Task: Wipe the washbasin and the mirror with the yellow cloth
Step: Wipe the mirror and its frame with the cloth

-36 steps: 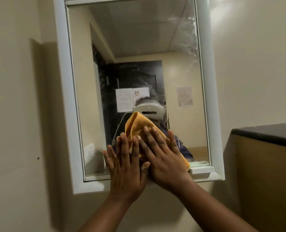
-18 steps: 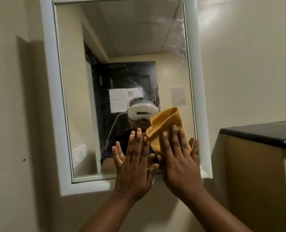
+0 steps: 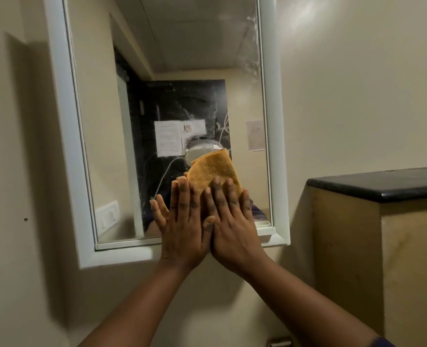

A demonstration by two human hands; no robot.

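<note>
A white-framed mirror [image 3: 122, 116] hangs on the beige wall, its glass smeared near the top right and the middle. The yellow cloth [image 3: 213, 170] lies folded against the lower right of the glass. My right hand [image 3: 232, 221] presses it flat with straight fingers, the cloth sticking up above the fingertips. My left hand [image 3: 182, 226] lies flat on the glass just left of it, fingers straight, thumb touching the right hand. The washbasin is out of view.
A beige partition with a black top slab [image 3: 382, 182] stands close on the right, just past the mirror frame. Bare wall [image 3: 12, 171] runs to the left. A small metal fitting [image 3: 278, 343] shows at the bottom edge.
Both hands and the cloth slid right across the lower glass, then back a little left and up. The camera view shifted slightly.
</note>
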